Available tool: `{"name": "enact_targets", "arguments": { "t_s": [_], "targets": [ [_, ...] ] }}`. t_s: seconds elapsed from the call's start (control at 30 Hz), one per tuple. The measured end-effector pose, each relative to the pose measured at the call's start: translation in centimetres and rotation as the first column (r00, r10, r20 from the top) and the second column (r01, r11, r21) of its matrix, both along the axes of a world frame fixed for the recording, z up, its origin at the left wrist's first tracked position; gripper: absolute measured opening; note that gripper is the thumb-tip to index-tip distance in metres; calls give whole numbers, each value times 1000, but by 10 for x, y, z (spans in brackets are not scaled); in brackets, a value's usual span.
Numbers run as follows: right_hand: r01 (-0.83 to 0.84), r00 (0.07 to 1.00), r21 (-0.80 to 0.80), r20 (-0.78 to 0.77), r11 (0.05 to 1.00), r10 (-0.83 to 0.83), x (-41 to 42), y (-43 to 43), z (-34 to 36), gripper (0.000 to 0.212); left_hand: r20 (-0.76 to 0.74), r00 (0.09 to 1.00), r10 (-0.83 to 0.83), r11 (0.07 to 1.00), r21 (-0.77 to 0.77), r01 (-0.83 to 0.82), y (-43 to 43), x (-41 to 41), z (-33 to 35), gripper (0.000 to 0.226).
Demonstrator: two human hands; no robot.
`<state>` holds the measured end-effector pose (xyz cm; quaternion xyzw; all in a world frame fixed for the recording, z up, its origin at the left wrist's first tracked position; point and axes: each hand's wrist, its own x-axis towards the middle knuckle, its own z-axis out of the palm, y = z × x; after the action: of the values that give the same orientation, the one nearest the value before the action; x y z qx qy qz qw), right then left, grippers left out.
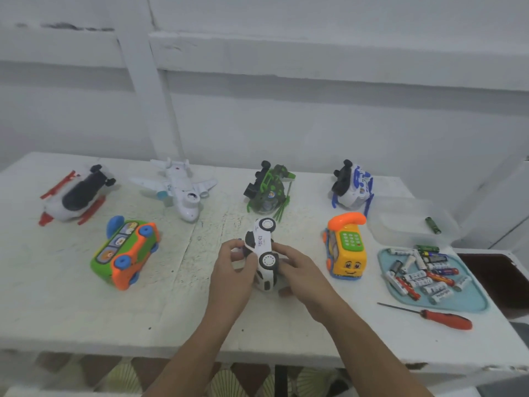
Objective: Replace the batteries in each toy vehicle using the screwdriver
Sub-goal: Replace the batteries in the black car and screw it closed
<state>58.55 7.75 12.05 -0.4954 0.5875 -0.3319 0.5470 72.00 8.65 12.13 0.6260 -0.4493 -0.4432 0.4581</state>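
Both the left hand (234, 272) and the right hand (297, 270) grip the white toy car (264, 255) on its side at mid-table (71, 305), wheels facing right, long axis running near-to-far.

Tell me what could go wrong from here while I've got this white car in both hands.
Both the left hand and right hand grip the white car; letting go to fetch the screwdriver might let it tip or drop.
The screwdriver lies near the table's front edge and could roll off.
The batteries on the blue tray are a mixed pile, so old ones might get picked.
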Motion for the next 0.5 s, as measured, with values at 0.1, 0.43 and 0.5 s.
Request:
{"name": "enact_targets", "arguments": {
  "t_s": [0.1,0.43,0.5],
  "targets": [
    [35,997,-31,71,999,-33,3,7,0,40,-148,989,-23,999,22,26,4,5,0,33],
    [94,969,-332,-184,939,-162,-12,35,2,51,-433,887,-164,977,51,205,11,2,4,24],
    [84,967,-342,-199,936,-159,-19,40,2,49,-456,874,-169,974,59,219,14,-4,1,31]
  ]
}}
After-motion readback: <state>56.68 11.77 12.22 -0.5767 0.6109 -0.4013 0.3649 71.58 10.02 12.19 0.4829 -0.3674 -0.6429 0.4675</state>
